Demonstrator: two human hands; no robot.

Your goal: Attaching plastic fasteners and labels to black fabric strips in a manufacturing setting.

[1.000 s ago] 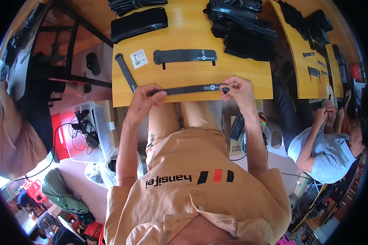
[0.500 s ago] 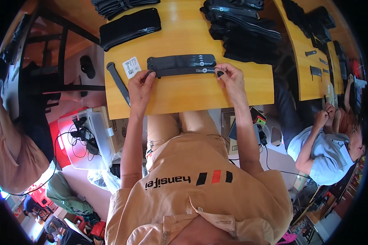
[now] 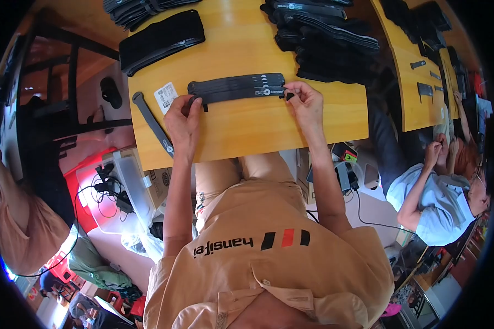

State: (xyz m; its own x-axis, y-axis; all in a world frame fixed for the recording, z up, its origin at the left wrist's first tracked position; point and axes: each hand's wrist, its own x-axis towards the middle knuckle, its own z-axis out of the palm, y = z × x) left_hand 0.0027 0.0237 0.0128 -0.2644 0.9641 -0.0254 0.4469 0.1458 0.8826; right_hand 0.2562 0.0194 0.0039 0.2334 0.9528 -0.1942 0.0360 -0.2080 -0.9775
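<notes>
A small pile of overlapping black straps point(image 3: 230, 88) with white print near the right end lies across the middle of the yellow table. My left hand point(image 3: 182, 118) is closed in a pinch at the left end of the front strap. At the right end, my right hand point(image 3: 306, 105) pinches the same strap between thumb and fingers, and a small black tab shows there. Another small black tab hangs beside my left fingertips. A single black strap point(image 3: 152, 125) lies slanted to the left of my left hand, near a white printed label point(image 3: 166, 96).
Black folded straps point(image 3: 162, 41) lie at the far left, and a larger heap of black straps point(image 3: 335, 55) at the far right. A person in a light blue shirt point(image 3: 439, 203) works at another table on the right. A clear plastic bin with cables point(image 3: 115, 192) stands below left.
Both hands have shifted slightly, bringing the front strap up over the pile, so its print now sits close under the others. The view has moved a little too.
</notes>
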